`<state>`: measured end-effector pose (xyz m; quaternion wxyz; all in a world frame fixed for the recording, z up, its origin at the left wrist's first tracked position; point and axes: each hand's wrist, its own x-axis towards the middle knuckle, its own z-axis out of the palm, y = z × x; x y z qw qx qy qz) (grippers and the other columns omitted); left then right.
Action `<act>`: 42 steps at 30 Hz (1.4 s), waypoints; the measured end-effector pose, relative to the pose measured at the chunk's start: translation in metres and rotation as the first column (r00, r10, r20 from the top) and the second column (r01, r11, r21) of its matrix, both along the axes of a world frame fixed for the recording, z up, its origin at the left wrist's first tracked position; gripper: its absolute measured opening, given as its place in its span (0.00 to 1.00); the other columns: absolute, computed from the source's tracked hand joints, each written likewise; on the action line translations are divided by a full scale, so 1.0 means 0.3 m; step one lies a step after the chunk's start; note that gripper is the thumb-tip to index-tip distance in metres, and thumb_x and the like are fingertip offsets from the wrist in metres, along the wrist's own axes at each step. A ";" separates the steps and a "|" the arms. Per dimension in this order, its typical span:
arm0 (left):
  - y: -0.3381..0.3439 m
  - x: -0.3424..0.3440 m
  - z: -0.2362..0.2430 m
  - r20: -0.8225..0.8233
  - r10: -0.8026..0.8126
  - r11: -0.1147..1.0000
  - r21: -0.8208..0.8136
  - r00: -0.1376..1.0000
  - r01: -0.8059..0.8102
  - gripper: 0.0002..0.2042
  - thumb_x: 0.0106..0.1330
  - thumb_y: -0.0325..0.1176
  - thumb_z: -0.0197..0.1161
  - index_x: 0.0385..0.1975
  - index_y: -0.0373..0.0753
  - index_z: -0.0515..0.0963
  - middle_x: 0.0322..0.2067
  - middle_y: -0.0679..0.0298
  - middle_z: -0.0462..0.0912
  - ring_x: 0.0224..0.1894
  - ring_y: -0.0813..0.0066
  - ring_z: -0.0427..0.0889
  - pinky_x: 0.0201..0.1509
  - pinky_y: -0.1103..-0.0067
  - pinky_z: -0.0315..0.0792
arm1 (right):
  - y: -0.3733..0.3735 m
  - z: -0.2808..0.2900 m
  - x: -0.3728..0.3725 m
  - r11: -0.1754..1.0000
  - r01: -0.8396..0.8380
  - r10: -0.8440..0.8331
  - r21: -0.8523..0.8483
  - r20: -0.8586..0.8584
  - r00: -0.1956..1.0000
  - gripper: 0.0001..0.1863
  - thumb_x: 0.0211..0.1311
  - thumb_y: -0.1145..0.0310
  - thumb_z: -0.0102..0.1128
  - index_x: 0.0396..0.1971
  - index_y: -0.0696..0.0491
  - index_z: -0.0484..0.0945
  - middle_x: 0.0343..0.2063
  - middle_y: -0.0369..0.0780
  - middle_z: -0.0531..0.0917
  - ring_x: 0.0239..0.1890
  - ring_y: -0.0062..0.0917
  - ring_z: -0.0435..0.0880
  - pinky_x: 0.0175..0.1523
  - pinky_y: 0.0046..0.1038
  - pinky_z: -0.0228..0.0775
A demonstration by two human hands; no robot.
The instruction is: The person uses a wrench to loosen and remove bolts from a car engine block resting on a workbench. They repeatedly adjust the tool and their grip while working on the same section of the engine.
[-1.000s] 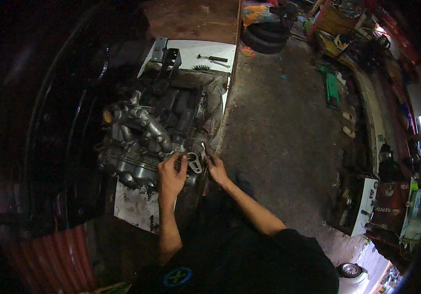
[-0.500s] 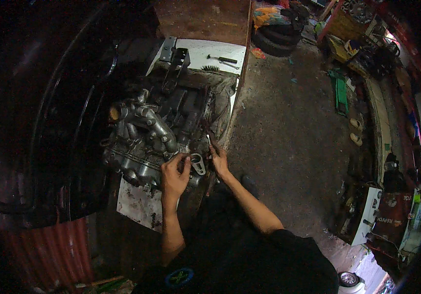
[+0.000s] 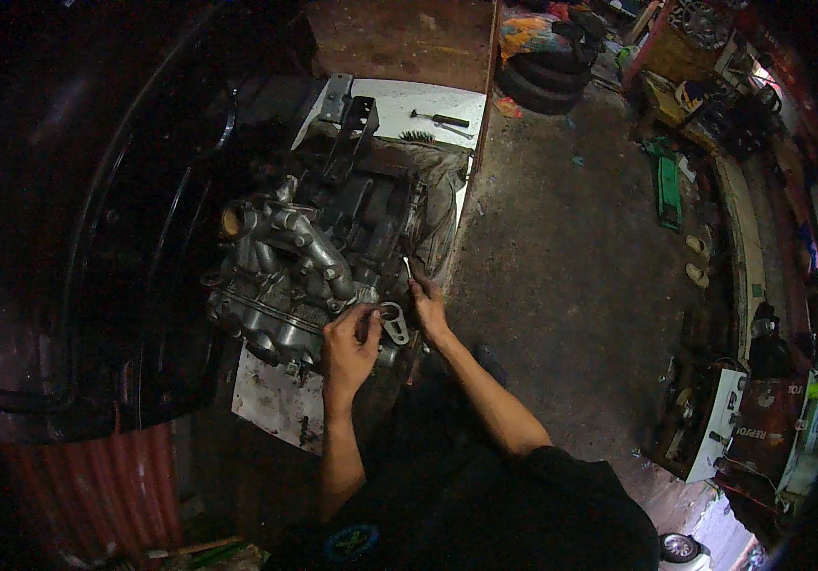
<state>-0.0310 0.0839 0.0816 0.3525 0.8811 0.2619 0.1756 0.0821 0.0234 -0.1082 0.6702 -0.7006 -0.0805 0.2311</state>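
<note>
Dark red, a box (image 3: 769, 426) stands at the far right beside a white panel (image 3: 716, 428); its contents cannot be made out. On the engine (image 3: 304, 257), one stubby pipe mouth (image 3: 229, 225) shows a tan-brown round face inside its metal rim.

The left hand (image 3: 350, 344) has a narrow grip, thumb and fingers pinching the upper end of a flat metal piece (image 3: 397, 328) just beside the engine's near right corner. This piece is pale grey, elongated, with an opening through its lower part. The right hand (image 3: 431, 306) is closed around a slim metal tool (image 3: 407, 268), its bright tip pointing away from the person.

The engine is smooth, rounded grey metal along its curved pipes, ribbed and grimy elsewhere. It rests on the counter (image 3: 471, 100), whose white surface is smudged, next to a crumpled, dark cloth (image 3: 443, 195). Farther back lie a black-handled tool (image 3: 449, 121) and a bristly brush (image 3: 418, 136). Beyond, black rubber tyres (image 3: 544, 90) are stacked on the rough, stained floor (image 3: 561, 266); at lower left runs a ridged red sheet (image 3: 95, 495).
</note>
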 end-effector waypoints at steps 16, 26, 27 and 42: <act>-0.002 0.010 -0.019 0.089 -0.048 0.999 -0.001 0.995 0.048 0.08 0.60 0.29 0.53 0.30 0.30 0.76 0.24 0.55 0.78 0.21 0.70 0.75 0.26 0.78 0.66 | 0.006 0.066 0.015 0.971 -0.108 0.124 -0.213 0.062 0.990 0.18 0.59 0.68 0.49 0.48 0.58 0.71 0.37 0.52 0.78 0.42 0.37 0.77 0.49 0.31 0.65; 0.008 -0.005 -0.053 0.055 -0.022 0.997 0.076 0.998 0.018 0.07 0.60 0.28 0.53 0.31 0.32 0.76 0.24 0.55 0.78 0.23 0.69 0.77 0.28 0.77 0.67 | -0.003 0.023 0.004 0.987 -0.115 0.132 -0.110 0.164 0.978 0.16 0.60 0.68 0.48 0.46 0.59 0.72 0.36 0.50 0.79 0.38 0.40 0.78 0.44 0.33 0.66; 0.012 -0.009 -0.064 0.065 -0.018 0.995 0.097 0.998 0.012 0.07 0.60 0.28 0.53 0.31 0.32 0.76 0.24 0.55 0.78 0.23 0.69 0.77 0.28 0.77 0.68 | 0.007 0.016 0.003 0.991 -0.092 0.103 -0.100 0.112 0.988 0.17 0.60 0.67 0.48 0.46 0.60 0.72 0.37 0.49 0.79 0.38 0.37 0.77 0.44 0.31 0.66; 0.010 -0.002 -0.048 0.108 -0.027 0.996 -0.081 0.994 0.036 0.06 0.58 0.27 0.54 0.31 0.32 0.74 0.29 0.52 0.78 0.33 0.54 0.78 0.37 0.70 0.70 | 0.010 -0.039 0.002 0.997 -0.017 0.031 0.080 -0.178 0.984 0.20 0.61 0.63 0.51 0.49 0.59 0.71 0.37 0.40 0.78 0.38 0.25 0.72 0.46 0.26 0.63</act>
